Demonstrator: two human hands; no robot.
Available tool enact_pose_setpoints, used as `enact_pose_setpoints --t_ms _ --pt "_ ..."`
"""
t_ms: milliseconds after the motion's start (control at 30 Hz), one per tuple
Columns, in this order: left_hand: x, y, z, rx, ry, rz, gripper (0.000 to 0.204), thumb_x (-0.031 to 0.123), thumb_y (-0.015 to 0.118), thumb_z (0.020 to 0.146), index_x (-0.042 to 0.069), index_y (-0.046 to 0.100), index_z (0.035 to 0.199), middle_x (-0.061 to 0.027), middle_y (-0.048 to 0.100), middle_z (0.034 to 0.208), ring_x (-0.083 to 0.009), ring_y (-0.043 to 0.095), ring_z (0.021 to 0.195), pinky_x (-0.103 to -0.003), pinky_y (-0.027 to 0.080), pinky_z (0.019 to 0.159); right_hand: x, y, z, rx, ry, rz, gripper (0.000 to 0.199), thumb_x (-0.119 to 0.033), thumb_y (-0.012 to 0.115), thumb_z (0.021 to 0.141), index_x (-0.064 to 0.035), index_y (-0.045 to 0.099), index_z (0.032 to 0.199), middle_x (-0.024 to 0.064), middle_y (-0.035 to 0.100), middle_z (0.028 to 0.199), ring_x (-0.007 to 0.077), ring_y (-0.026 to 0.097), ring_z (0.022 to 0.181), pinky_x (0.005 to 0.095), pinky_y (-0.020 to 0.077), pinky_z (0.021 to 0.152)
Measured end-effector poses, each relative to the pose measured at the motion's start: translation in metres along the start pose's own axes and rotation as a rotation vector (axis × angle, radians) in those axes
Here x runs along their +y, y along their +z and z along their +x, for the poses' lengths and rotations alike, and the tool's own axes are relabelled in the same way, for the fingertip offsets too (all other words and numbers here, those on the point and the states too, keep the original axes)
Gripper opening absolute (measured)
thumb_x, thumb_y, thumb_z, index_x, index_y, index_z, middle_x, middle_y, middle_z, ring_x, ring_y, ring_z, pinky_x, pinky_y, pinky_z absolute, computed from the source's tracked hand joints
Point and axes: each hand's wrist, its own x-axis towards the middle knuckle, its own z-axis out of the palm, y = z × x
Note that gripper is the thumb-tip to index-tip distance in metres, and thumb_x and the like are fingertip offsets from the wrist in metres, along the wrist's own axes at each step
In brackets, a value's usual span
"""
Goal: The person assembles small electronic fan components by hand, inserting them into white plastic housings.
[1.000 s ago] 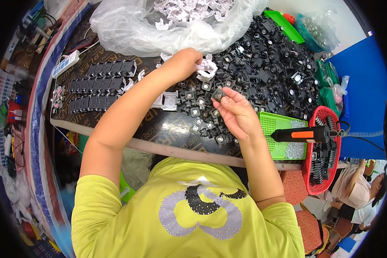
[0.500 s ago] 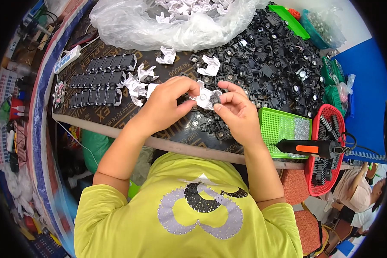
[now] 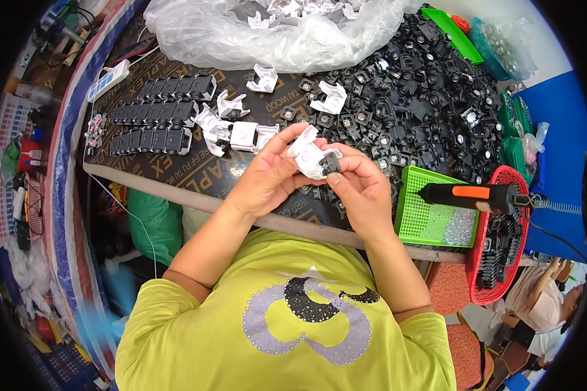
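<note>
My left hand (image 3: 265, 176) and my right hand (image 3: 361, 186) meet above the near edge of the brown board (image 3: 195, 173). Together they grip a white plastic clip (image 3: 306, 156) with a small black square part (image 3: 331, 163) pressed against its right side. The left fingers wrap the white clip, and the right fingers pinch the black part. Loose white clips (image 3: 231, 130) lie on the board just beyond my left hand. A big heap of black parts (image 3: 424, 98) spreads beyond my right hand.
Rows of assembled black pieces (image 3: 156, 114) lie at the left. A clear bag of white clips (image 3: 280, 32) sits at the back. A green basket (image 3: 430, 208) and red basket (image 3: 502, 241) carry an orange-and-black power tool (image 3: 469, 193). Another person (image 3: 541, 300) sits at lower right.
My left hand came back from the white clips with one clip and joined my right hand, which held a black part. Both hands drew nearer to me.
</note>
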Motion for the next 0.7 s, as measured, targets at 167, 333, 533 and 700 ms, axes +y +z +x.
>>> enact_pose_setpoints --t_ms 167,333,533,700 --pt "0.002 -0.008 -0.002 -0.012 -0.066 0.103 0.058 0.019 0.068 0.105 0.01 0.044 0.157 -0.0168 0.059 0.15 -0.0289 0.065 0.129 -0.043 0.061 0.099 -0.002 -0.007 0.003 -0.004 -0.044 -0.028 0.013 0.009 0.065 0.099 0.0041 0.066 0.111 0.0143 0.057 0.141 0.0212 0.061 0.129 0.0376 0.0535 0.109" --pt "0.007 -0.015 0.002 0.011 -0.124 0.075 0.049 0.02 0.064 0.108 0.006 0.048 0.153 -0.0121 0.068 0.134 -0.018 0.069 0.102 -0.031 0.058 0.077 -0.015 -0.025 0.01 0.096 0.157 0.032 0.011 0.002 0.069 0.098 -0.001 0.07 0.108 0.0095 0.059 0.14 0.0121 0.062 0.113 0.0287 0.0536 0.096" --pt "0.006 -0.008 0.001 0.013 -0.224 0.114 0.047 0.02 0.064 0.108 0.005 0.051 0.15 -0.0112 0.069 0.13 -0.0137 0.066 0.09 -0.026 0.052 0.07 -0.04 -0.03 0.016 -0.053 0.318 0.13 0.017 -0.014 0.065 0.105 0.0 0.072 0.111 0.0105 0.065 0.133 0.0118 0.063 0.106 0.0291 0.0504 0.094" --pt "0.0 -0.002 0.0 0.005 0.292 0.824 0.056 -0.014 0.071 0.089 0.005 0.057 0.14 -0.0127 0.056 0.144 -0.0186 0.064 0.121 -0.029 0.059 0.087 -0.034 -0.032 0.005 0.086 0.413 0.394 0.016 -0.018 0.063 0.108 -0.0032 0.068 0.11 0.0074 0.074 0.099 0.0174 0.07 0.083 0.0326 0.0568 0.076"
